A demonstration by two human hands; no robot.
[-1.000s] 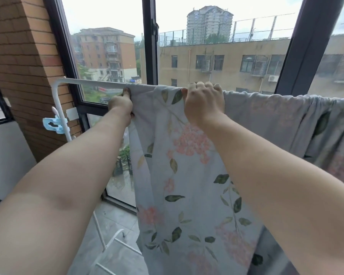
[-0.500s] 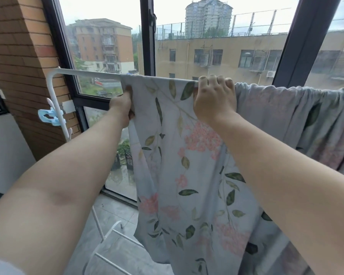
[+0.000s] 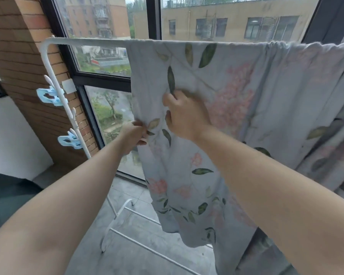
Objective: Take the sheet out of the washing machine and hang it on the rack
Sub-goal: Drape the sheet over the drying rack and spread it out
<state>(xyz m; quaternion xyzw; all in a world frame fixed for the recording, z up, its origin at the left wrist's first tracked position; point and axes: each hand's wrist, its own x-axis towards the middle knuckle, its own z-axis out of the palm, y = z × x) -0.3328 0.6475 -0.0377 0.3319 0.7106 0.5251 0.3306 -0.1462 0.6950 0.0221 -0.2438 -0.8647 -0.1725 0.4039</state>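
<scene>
Left hand point(image 3: 134, 134), right hand point(image 3: 185, 116) lower on sheet point(image 3: 236, 80) — clips point(image 3: 50, 96) on rack point(image 3: 83, 42).

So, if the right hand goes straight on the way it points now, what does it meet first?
The sheet: the right hand grips it, pointing up and forward. Behind it is probably the window glass, though depth is unclear.

sheet point(image 3: 236, 96): right end cut off | rack point(image 3: 83, 41): top bar hidden under sheet
</scene>
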